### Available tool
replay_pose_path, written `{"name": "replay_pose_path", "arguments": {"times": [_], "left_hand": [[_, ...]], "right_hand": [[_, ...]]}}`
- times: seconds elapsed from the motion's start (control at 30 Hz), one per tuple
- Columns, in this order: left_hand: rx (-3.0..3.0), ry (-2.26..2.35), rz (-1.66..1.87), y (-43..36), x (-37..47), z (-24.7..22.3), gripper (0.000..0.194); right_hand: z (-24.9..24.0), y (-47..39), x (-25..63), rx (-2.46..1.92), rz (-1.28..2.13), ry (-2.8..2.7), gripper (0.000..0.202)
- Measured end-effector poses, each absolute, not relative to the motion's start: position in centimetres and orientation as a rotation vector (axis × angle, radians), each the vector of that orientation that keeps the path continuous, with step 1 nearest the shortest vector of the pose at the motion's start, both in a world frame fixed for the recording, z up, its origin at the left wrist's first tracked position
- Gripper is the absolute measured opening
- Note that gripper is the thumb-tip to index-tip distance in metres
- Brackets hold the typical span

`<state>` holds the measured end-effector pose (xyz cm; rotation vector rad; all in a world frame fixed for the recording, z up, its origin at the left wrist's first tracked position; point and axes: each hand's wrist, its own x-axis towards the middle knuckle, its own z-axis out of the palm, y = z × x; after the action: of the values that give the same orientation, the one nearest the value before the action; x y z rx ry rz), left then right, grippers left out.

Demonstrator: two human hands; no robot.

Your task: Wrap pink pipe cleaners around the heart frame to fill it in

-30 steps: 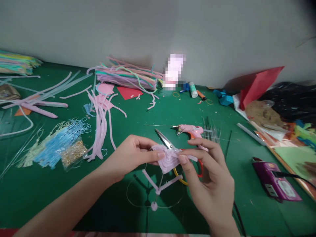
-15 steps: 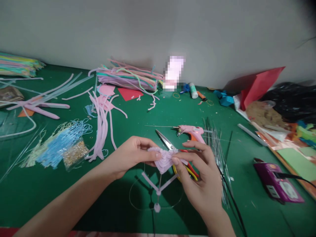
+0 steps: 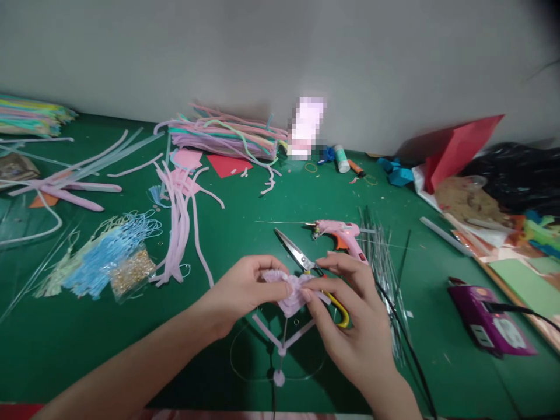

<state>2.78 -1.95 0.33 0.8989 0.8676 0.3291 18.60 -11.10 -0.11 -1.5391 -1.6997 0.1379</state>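
Note:
A pale lilac heart of pipe cleaner [image 3: 290, 304] is pinched between both of my hands. My left hand [image 3: 258, 287] grips its left lobe, thumb on the front. My right hand [image 3: 345, 300] holds the right side with thumb and index finger, the other fingers curled above. Below the heart a thin wire runs down through a lilac V-shaped piece [image 3: 282, 349] to a small lilac ball [image 3: 279, 378]. Scissors [image 3: 294, 249] lie just behind my hands, their handles partly hidden by my right hand. A yellow handle [image 3: 343, 315] shows beside my right fingers.
A pink glue gun [image 3: 341, 232] lies behind the scissors, beside a bunch of thin wires [image 3: 385, 262]. Lilac pipe cleaners [image 3: 177, 233], blue tassels [image 3: 100, 256] and a bag of gold beads [image 3: 132, 273] lie left. A purple power strip [image 3: 487, 321] with a black cord is right.
Both hands and the heart have shifted slightly down, toward me. My left thumb now reaches further across the heart's front. The V-shaped piece and ball have also dropped a little.

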Motion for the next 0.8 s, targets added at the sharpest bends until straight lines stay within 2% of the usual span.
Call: {"name": "replay_pose_path", "arguments": {"times": [0.3,0.8], "left_hand": [[0.758,0.833,0.403,-3.7,3.7,0.5,0.016],[0.904,0.860,0.396,-3.4,3.6,-0.1,0.016]], "right_hand": [[0.0,-11.2,18.3,-1.543,0.150,-1.695,0.010],[-0.3,-11.1,18.9,-1.540,0.157,-1.704,0.011]]}}
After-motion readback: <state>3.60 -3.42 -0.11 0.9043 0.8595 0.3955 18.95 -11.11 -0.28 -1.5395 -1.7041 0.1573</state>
